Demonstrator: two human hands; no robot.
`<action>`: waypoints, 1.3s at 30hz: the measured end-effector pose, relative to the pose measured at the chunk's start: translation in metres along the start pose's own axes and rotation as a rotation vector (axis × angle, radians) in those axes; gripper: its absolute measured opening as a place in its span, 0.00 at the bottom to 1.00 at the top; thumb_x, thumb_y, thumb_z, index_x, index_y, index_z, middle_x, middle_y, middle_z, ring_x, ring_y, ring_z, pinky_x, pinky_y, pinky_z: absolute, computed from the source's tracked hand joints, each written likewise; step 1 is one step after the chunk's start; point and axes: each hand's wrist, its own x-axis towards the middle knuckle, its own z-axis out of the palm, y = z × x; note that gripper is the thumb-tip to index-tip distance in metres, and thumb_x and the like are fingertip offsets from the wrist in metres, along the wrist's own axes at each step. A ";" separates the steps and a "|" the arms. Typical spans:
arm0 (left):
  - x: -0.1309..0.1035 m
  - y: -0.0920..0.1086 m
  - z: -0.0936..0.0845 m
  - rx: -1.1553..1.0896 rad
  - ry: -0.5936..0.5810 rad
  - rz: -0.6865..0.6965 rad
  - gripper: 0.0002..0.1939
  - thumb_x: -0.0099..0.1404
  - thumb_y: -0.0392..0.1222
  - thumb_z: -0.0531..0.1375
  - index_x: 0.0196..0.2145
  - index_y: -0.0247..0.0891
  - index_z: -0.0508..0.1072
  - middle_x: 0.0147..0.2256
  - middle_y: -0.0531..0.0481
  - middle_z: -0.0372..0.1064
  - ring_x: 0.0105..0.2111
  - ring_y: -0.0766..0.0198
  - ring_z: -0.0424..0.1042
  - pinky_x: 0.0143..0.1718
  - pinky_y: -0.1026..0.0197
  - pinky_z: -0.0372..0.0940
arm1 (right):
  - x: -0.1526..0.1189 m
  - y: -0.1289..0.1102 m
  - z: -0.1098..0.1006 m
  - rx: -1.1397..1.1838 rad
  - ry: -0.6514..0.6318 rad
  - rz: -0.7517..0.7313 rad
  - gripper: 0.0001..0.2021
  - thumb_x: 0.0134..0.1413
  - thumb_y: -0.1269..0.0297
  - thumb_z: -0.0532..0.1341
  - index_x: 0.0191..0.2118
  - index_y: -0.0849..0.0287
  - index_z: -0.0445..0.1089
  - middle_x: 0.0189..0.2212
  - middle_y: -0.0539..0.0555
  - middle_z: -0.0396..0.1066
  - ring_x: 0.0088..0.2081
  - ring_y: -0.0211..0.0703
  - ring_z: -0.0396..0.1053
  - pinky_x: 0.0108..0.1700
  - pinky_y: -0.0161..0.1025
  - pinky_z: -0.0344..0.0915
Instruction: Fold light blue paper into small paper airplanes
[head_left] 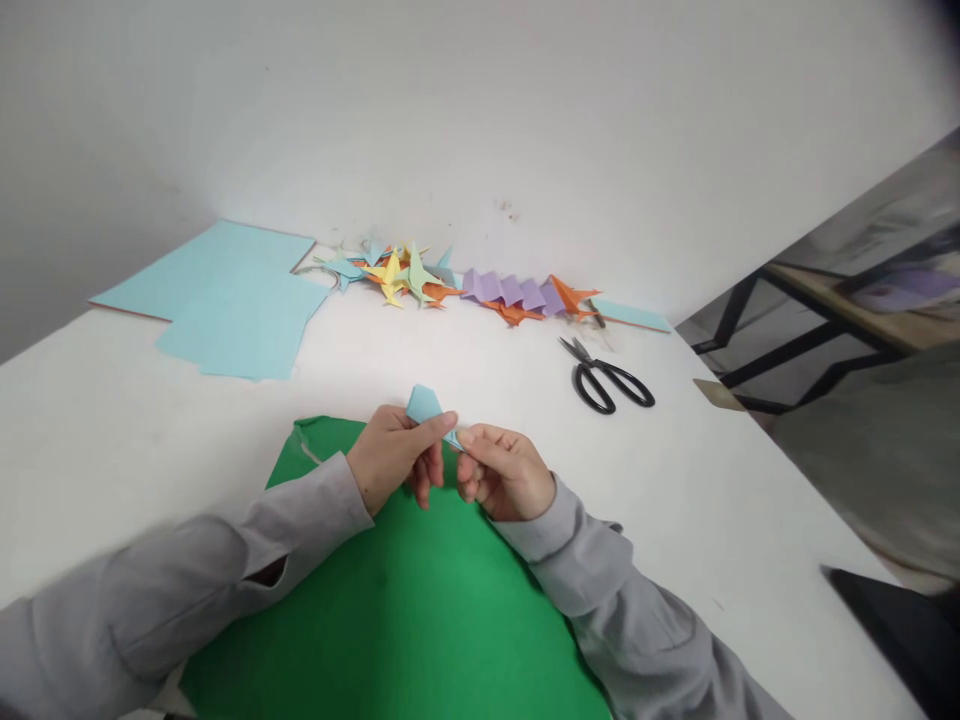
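While the left hand (pixel 384 452) is gripping the small blue paper (pixel 423 403), the right hand (pixel 519 478) is pinching its end, likely needing slow, soft, neat presses.

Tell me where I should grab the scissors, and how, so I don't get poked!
I'd pick up the scissors by the black handles. Come down from above, on the near right side, with the right hand. They lie flat, with the two big loops toward that side, and the pointed blades face away to the left.
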 end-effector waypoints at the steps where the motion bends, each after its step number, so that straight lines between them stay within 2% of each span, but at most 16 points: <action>1: 0.000 0.000 0.000 0.000 0.005 0.003 0.24 0.55 0.52 0.56 0.10 0.32 0.64 0.10 0.52 0.61 0.06 0.70 0.58 0.07 0.67 0.54 | 0.000 0.000 0.000 0.002 -0.001 0.002 0.14 0.27 0.59 0.70 0.16 0.63 0.68 0.09 0.48 0.67 0.08 0.30 0.61 0.09 0.23 0.57; 14: 0.000 -0.001 -0.001 0.053 0.013 0.019 0.29 0.55 0.58 0.52 0.09 0.33 0.64 0.08 0.50 0.61 0.06 0.70 0.58 0.07 0.67 0.52 | 0.001 0.002 -0.002 -0.015 -0.012 -0.030 0.14 0.30 0.59 0.69 0.16 0.64 0.68 0.09 0.48 0.67 0.08 0.29 0.60 0.09 0.23 0.57; 22: -0.002 0.000 0.001 0.055 0.082 0.049 0.33 0.57 0.62 0.45 0.08 0.33 0.64 0.08 0.49 0.60 0.06 0.69 0.58 0.07 0.67 0.50 | -0.001 0.002 0.001 -0.049 -0.001 -0.088 0.13 0.32 0.59 0.68 0.17 0.63 0.68 0.10 0.48 0.68 0.08 0.30 0.61 0.09 0.23 0.56; 30: 0.000 0.004 -0.002 -0.112 0.091 0.037 0.35 0.57 0.64 0.39 0.10 0.34 0.64 0.10 0.48 0.62 0.06 0.67 0.59 0.08 0.64 0.54 | -0.002 0.005 -0.005 -0.168 0.022 -0.208 0.12 0.38 0.59 0.66 0.19 0.63 0.67 0.12 0.49 0.69 0.10 0.30 0.62 0.11 0.24 0.56; 32: 0.001 0.005 -0.003 -0.102 0.067 0.051 0.33 0.56 0.64 0.44 0.11 0.33 0.64 0.10 0.49 0.62 0.07 0.68 0.59 0.08 0.65 0.54 | -0.001 0.005 -0.006 -0.180 0.028 -0.220 0.12 0.39 0.58 0.66 0.19 0.63 0.67 0.12 0.48 0.69 0.10 0.30 0.62 0.11 0.24 0.55; 35: 0.000 0.004 -0.004 -0.004 0.074 0.103 0.24 0.53 0.56 0.56 0.12 0.32 0.64 0.10 0.51 0.62 0.07 0.70 0.59 0.08 0.67 0.52 | 0.000 0.004 -0.007 -0.198 0.036 -0.230 0.13 0.40 0.58 0.65 0.19 0.63 0.67 0.12 0.48 0.69 0.10 0.30 0.61 0.12 0.25 0.55; 39: -0.002 0.003 -0.002 -0.082 0.078 0.093 0.21 0.55 0.53 0.55 0.15 0.33 0.64 0.11 0.51 0.64 0.07 0.69 0.59 0.08 0.66 0.54 | 0.000 0.003 -0.006 -0.195 0.049 -0.232 0.13 0.39 0.58 0.66 0.20 0.63 0.67 0.12 0.48 0.69 0.10 0.30 0.62 0.12 0.25 0.55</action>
